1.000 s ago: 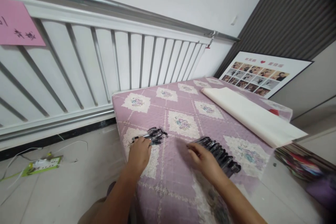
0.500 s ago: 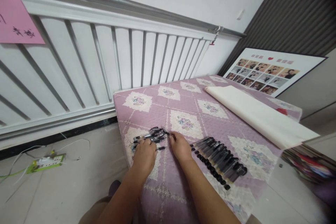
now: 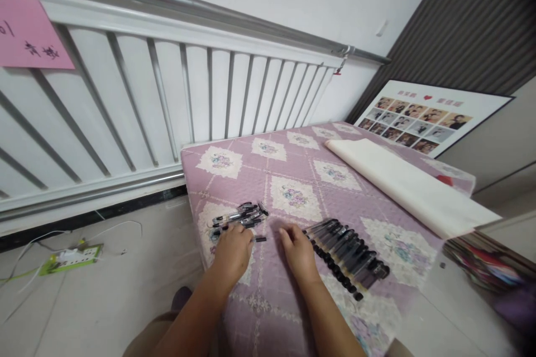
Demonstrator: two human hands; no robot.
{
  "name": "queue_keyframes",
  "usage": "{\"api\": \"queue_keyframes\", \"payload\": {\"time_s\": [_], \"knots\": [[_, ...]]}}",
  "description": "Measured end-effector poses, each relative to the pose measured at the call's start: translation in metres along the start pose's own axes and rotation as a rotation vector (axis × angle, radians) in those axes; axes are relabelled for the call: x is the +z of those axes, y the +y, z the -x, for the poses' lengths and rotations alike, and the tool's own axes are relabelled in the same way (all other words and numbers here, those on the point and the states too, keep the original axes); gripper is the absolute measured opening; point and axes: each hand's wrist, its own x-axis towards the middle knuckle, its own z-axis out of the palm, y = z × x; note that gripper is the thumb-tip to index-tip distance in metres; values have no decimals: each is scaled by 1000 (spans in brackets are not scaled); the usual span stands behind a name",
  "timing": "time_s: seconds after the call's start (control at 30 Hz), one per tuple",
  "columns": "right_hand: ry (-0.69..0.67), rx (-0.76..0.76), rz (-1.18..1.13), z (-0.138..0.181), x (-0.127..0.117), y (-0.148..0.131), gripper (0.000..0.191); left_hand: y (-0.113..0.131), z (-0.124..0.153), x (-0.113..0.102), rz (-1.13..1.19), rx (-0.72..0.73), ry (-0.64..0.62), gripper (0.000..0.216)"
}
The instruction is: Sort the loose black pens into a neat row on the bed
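Observation:
My left hand [image 3: 233, 250] rests on the bed with bent fingers closed over a pen, whose dark end [image 3: 259, 239] sticks out to the right. Just beyond its knuckles lies a loose pile of clear-barrelled black pens [image 3: 240, 213], pointing various ways. My right hand [image 3: 298, 250] is low over the cover, fingers loosely bent, with no pen visible in it. Close on its right, several similar pens [image 3: 347, 254] lie side by side in a slanting row, black ends towards me. The hand partly hides the row's near left end.
A purple floral cover [image 3: 251, 178] spreads over the bed. A large cream sheet [image 3: 410, 184] lies at the right, and a photo board [image 3: 422, 117] leans behind it. A white radiator [image 3: 234, 89] borders the far side. A power strip [image 3: 73, 257] with cables lies on the floor.
My right hand has drawn back from the pile's right end and moved right, towards the pen row. My left hand has stayed almost in place over the pen.

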Motion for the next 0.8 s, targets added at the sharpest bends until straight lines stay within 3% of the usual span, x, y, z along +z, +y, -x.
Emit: {"api": "queue_keyframes", "payload": {"time_s": [0.13,0.27,0.4,0.8], "knots": [[6,84,-329,28,-10,5,24,2,2,-3,109,21,-15,13],[-13,145,-474,38,-15,5,27,3,3,-4,208,71,-11,21],[-8,179,-502,34,-17,8,32,0,4,-1,253,128,-9,29],[-153,106,-489,35,-16,3,22,0,3,0,273,203,-80,30]]}}
